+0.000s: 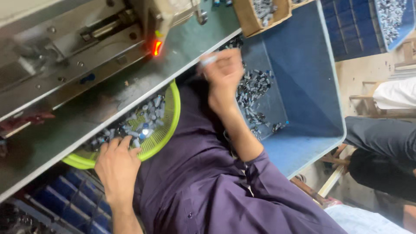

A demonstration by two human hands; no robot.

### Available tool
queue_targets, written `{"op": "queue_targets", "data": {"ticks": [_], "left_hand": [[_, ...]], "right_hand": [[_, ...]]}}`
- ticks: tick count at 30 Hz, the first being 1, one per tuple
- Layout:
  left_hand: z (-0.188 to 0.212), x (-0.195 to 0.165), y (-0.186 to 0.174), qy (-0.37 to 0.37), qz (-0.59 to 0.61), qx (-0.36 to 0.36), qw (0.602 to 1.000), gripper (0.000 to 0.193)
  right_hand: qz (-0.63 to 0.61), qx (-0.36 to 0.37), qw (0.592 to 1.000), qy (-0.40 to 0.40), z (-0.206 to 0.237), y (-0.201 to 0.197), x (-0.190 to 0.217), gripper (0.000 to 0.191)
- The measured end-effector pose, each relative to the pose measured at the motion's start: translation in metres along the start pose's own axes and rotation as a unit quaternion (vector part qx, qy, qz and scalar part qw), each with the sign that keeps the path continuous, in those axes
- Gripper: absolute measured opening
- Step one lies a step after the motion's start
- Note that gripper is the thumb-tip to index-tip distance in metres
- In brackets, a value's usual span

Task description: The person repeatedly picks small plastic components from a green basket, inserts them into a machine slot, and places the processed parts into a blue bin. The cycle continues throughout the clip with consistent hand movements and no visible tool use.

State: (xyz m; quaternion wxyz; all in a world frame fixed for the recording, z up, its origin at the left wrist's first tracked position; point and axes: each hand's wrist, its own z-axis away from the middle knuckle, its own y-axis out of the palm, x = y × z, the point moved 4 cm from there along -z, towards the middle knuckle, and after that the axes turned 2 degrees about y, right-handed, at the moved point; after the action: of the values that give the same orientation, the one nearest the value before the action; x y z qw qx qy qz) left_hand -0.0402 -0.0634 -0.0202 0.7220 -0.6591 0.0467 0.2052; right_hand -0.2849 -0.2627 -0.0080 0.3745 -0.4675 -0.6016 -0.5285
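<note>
The left hand rests with loose, spread fingers on small grey parts in a green basket, picking some up. The right hand is blurry and pinches one part above a blue bin. Next it likely needs careful placing. The parts look like short grey tubes.

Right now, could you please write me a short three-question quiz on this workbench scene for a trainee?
1. True or false: the left hand rests on the green basket of small parts.
2. Which bin lies under the right hand: A) blue tub, B) cardboard box?
3. What colour is the light on the machine?

Key: 1 true; 2 A; 3 red.
</note>
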Motion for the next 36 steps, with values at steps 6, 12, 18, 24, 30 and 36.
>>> {"op": "queue_targets", "data": {"ticks": [6, 12, 18, 24, 30, 36], "left_hand": [[-0.014, 0.008, 0.016, 0.005, -0.058, 0.072, 0.996, 0.019], [-0.015, 0.017, 0.021, 0.020, 0.002, 0.030, 0.999, 0.014], [-0.017, 0.039, 0.039, -0.025, -0.015, 0.087, 0.996, 0.007], [-0.007, 0.041, 0.024, 0.004, 0.048, -0.075, 0.996, 0.011], [0.003, 0.039, 0.011, 0.001, 0.083, -0.144, 0.986, 0.020], [0.003, 0.037, 0.011, 0.006, 0.086, -0.152, 0.985, 0.007]], "right_hand": [[0.163, -0.102, 0.951, -0.241, -0.105, -0.053, 0.071, 0.035], [0.187, -0.099, 0.947, -0.241, -0.091, -0.050, 0.094, 0.026], [0.395, 0.136, 0.888, -0.192, 0.031, 0.031, 0.030, 0.019], [0.380, 0.444, 0.802, -0.122, 0.111, 0.096, -0.020, 0.018], [0.580, 0.341, 0.728, -0.135, 0.077, 0.097, -0.031, 0.034], [0.605, 0.371, 0.685, -0.162, 0.071, 0.099, -0.046, 0.049]]}}
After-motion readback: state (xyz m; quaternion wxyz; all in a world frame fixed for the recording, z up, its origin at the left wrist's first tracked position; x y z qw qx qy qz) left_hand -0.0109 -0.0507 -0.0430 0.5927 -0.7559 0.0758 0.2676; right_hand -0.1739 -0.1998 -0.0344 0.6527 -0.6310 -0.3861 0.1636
